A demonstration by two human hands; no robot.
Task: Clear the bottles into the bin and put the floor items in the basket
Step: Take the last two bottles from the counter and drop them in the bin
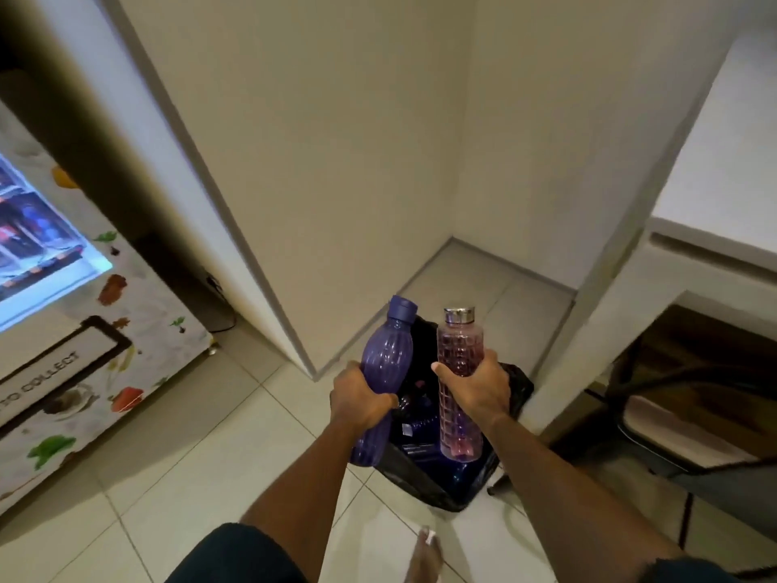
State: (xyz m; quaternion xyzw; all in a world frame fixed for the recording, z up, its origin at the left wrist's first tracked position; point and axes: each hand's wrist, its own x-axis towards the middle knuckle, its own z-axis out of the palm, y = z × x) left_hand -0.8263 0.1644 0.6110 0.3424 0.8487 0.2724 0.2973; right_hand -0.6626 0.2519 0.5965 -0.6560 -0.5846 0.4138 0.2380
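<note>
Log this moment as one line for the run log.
left hand: holds purple bottle | right hand: holds pink bottle | both upright over black-lined bin | bottles not yet dropped

I see cream walls (336, 140) meeting in a corner over pale floor tiles (189, 477), a lit vending machine (63, 330) at left, a white counter (723, 170) at right.

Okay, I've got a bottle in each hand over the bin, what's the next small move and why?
Probably lower both and let go. The left hand grips the purple bottle and the right hand grips the pink bottle, both upright over the open mouth of the black-lined bin, where other bottles already seem to lie.
</note>
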